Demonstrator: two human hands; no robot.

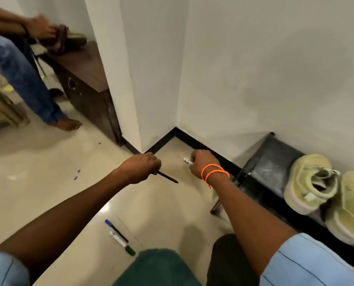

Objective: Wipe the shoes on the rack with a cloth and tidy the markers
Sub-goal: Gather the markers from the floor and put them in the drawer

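Your left hand (142,169) grips a thin black marker (167,178) whose tip juts out toward the right, and your right hand (200,166) curls round a white marker (188,161) poking out toward the wall corner. Bring both together before you reach for more, keeping the fingers tight so neither slips. Two more markers, a blue-capped one (116,231) and a green-capped one (122,242), lie side by side on the floor (48,182) near your knees, well apart from both hands.
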